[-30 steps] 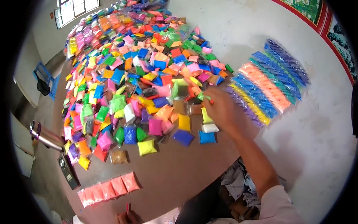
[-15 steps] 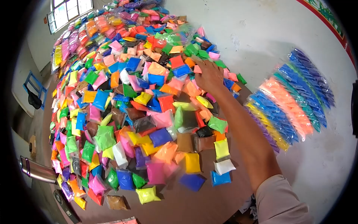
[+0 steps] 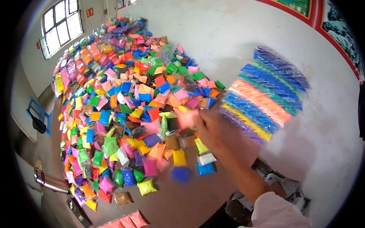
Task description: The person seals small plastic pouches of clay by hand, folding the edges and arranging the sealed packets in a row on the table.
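Surface: brown table (image 3: pixel 159 212), its far and middle parts covered by a heap of small coloured packets (image 3: pixel 114 118). Room: pale wall (image 3: pixel 213 34) on the right with red-bordered pictures (image 3: pixel 322 28); barred window (image 3: pixel 62 27) at far left; blue chair (image 3: pixel 46 121) beyond the table's left side. Metal flask (image 3: pixel 52 182) and dark oblong object (image 3: pixel 79 213) at the left table edge. Crumpled pale sheets (image 3: pixel 276 183) lie below the near right edge.

Containers: clear bags (image 3: pixel 68 72) at the far left of the heap hold packets in many colours. Wrapped strips (image 3: pixel 260 98) at the right, by the wall, show purple, yellow, blue, coral, teal and green contents in bands. Row of pink packets (image 3: pixel 127 222) at the near edge, cut off by the frame. Yellow, white and blue packets stand in a short line below the right hand (image 3: pixel 209 131).

Right hand: pinches a pink packet (image 3: pixel 187 118) by its edge, above the near right part of the heap; packet blurred by motion. Left hand: outside the frame, state cannot be told.

Change from half a second ago: right hand is nearer the wearer, down from the far right of the heap. View has shifted; more of the window and pink row shows.
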A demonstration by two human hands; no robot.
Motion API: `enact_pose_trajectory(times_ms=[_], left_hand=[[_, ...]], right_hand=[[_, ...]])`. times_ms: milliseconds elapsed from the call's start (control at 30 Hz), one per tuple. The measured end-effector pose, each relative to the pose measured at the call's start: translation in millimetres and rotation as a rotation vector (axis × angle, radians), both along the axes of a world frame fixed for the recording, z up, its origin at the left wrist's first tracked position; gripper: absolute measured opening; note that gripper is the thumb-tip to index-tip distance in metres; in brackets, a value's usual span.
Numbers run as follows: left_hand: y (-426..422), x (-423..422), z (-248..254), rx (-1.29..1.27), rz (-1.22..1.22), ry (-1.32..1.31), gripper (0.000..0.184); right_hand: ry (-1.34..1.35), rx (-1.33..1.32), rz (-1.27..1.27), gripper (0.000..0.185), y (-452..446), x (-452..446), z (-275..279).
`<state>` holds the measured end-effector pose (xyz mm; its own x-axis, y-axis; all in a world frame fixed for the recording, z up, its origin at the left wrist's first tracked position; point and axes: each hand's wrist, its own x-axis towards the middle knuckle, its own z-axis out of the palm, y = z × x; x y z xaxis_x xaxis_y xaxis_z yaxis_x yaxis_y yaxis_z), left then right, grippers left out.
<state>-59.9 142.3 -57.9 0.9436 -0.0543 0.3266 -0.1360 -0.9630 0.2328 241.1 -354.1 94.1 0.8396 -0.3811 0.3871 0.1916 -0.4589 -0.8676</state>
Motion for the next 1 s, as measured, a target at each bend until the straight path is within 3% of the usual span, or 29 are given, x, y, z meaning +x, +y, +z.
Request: enact_pose_trajectory(times_ms=[100,233,267,300,333,367,400,433,467,500,533,767,867,1000], left_hand=[[2,-10,2,-0.044,0.012,0.0,0.042],[7,-29,-8,-0.185,0.038,0.052,0.044],[14,-36,-19,-0.301,0.053,0.102,0.044],[32,-46,-45,-0.582,0.057,0.196,0.044],[62,-55,-89,-1.327,0.035,0.291,0.045],[85,-60,-118,-1.751,0.004,0.346,0.045],[77,-55,-94,-0.88,-0.282,0.314,0.05],[58,-56,-74,-0.687,-0.123,0.406,0.058],[7,-45,0,-0.481,0.014,0.516,0.069],[-20,-40,26,-0.352,0.004,0.163,0.033],[-43,-35,47,-0.213,-0.005,-0.185,0.011],[-105,-14,89,-0.217,-0.092,-0.028,0.008],[-120,-4,101,-0.186,-0.13,-0.098,0.012],[-142,0,113,-0.333,-0.178,-0.121,0.022]], right_hand=[[0.196,0.482,0.095,0.029,32,-97,-13],[0.269,0.733,0.128,0.019,71,-183,-32],[0.294,0.833,0.101,0.024,82,-200,-32],[0.294,0.843,0.105,0.024,89,-213,-36],[0.303,0.897,0.135,0.029,95,-223,-40],[0.313,0.951,0.168,0.034,100,-231,-43],[0.313,0.96,0.174,0.034,104,-239,-44],[0.344,1.021,0.195,0.034,107,-246,-45],[0.38,1.08,0.216,0.034,110,-252,-47],[0.395,1.086,0.221,0.034,112,-257,-49],[0.398,1.125,0.284,0.033,113,-259,-50],[0.47,1.079,0.28,0.03,128,-272,-55],[0.452,1.071,0.286,0.027,134,-277,-55],[0.47,1.111,0.315,0.026,148,-281,-46]])
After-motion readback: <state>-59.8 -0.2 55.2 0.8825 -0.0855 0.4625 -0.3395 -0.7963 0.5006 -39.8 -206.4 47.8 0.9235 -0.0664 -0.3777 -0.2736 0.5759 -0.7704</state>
